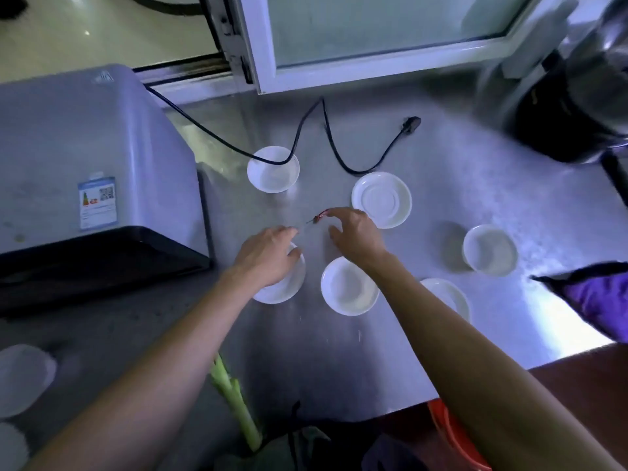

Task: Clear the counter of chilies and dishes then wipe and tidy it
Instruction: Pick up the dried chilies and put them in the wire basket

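Nearest, both forearms reach out over the steel counter [424, 164]. Her left hand [268, 254] hovers palm down over a white dish [289, 283], fingers loosely extended and holding nothing. Just beyond a white bowl [348, 287], the right hand [353, 234] pinches a small red chili [320, 216] at its fingertips, low over bare metal between the dishes. Farther back a saucer [382, 198] sits beside that hand, and a black cord [339, 144] snakes across a second bowl [273, 169].

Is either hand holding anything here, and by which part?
The right hand pinches a red chili at its tip end with its fingertips. The left hand holds nothing.
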Demonstrator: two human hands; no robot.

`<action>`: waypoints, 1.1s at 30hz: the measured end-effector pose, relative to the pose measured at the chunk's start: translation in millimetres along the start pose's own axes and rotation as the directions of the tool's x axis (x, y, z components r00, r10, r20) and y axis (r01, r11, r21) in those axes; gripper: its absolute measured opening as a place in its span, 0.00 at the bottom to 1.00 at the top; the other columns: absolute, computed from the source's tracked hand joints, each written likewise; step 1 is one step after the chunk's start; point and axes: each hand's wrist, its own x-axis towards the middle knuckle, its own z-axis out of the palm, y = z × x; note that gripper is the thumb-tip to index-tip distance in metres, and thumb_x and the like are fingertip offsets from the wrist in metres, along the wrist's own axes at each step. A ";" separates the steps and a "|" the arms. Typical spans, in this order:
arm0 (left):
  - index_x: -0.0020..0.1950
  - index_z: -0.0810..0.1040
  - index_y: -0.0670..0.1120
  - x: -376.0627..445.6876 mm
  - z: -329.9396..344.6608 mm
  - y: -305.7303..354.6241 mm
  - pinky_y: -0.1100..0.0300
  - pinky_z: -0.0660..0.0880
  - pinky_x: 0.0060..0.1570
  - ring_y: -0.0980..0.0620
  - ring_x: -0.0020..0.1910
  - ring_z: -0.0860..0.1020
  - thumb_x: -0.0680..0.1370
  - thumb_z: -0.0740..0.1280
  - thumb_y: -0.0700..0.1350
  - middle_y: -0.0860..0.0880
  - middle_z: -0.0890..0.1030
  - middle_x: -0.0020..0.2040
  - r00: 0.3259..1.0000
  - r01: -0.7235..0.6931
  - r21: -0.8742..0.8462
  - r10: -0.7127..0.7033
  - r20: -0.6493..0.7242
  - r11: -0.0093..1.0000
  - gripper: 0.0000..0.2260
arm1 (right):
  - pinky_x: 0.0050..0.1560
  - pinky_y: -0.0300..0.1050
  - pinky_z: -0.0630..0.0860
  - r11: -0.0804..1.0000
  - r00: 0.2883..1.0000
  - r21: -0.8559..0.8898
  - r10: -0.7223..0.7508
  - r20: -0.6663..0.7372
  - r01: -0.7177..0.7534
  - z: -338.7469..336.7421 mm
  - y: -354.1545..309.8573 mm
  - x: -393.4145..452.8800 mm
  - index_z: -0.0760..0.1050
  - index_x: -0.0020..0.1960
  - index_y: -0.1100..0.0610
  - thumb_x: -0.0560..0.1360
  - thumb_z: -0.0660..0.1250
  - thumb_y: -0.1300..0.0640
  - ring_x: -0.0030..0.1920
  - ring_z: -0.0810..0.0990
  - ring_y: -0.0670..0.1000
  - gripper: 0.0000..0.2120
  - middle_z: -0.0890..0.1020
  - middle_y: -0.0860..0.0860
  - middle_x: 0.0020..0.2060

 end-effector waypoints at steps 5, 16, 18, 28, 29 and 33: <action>0.62 0.75 0.50 21.5 1.6 10.3 0.51 0.75 0.49 0.45 0.57 0.78 0.80 0.62 0.52 0.51 0.80 0.59 0.999 0.029 -0.042 -0.030 -0.019 0.999 0.13 | 0.56 0.51 0.76 0.997 0.997 -0.072 -0.028 0.077 0.033 0.0 22.7 31.8 0.83 0.58 0.52 0.75 0.62 0.65 0.56 0.80 0.55 0.17 0.83 0.50 0.58; 0.58 0.76 0.51 33.3 6.1 -1.8 0.51 0.75 0.48 0.48 0.55 0.77 0.80 0.61 0.52 0.52 0.80 0.57 0.989 0.145 -0.085 -0.145 -0.002 0.986 0.11 | 0.55 0.51 0.68 0.944 0.977 -0.273 -0.149 0.150 0.186 35.1 26.3 70.7 0.82 0.55 0.56 0.78 0.63 0.61 0.58 0.74 0.59 0.11 0.81 0.54 0.55; 0.59 0.76 0.51 29.8 6.3 -3.4 0.50 0.75 0.50 0.47 0.57 0.76 0.80 0.61 0.51 0.51 0.79 0.58 0.988 0.154 -0.095 -0.156 -0.007 0.983 0.11 | 0.55 0.51 0.68 0.940 0.982 -0.301 -0.124 0.140 0.161 37.1 25.9 73.0 0.82 0.55 0.56 0.78 0.63 0.61 0.57 0.74 0.59 0.11 0.80 0.55 0.52; 0.69 0.74 0.53 -33.1 4.8 -27.6 0.50 0.73 0.58 0.45 0.62 0.76 0.80 0.63 0.53 0.51 0.78 0.65 0.968 0.230 -0.156 -0.243 -0.063 0.960 0.17 | 0.51 0.52 0.74 0.982 0.988 -0.140 -0.114 0.100 0.127 40.9 -31.7 41.6 0.79 0.52 0.60 0.78 0.61 0.63 0.49 0.77 0.60 0.09 0.81 0.56 0.47; 0.69 0.75 0.53 -42.9 4.3 -31.9 0.50 0.74 0.57 0.45 0.61 0.77 0.80 0.63 0.54 0.51 0.78 0.65 0.964 0.238 -0.176 -0.254 -0.077 0.955 0.18 | 0.49 0.51 0.75 0.984 0.987 -0.117 -0.127 0.098 0.138 42.7 -40.7 34.3 0.79 0.51 0.60 0.78 0.62 0.62 0.47 0.78 0.60 0.08 0.81 0.56 0.46; 0.65 0.76 0.55 -88.7 3.8 -48.7 0.53 0.75 0.52 0.46 0.58 0.78 0.78 0.64 0.56 0.52 0.79 0.62 0.943 0.267 -0.228 -0.303 -0.137 0.936 0.16 | 0.44 0.50 0.77 0.985 0.985 -0.054 -0.157 0.076 0.161 52.0 -79.0 -1.6 0.80 0.51 0.57 0.78 0.63 0.59 0.45 0.79 0.59 0.08 0.82 0.54 0.47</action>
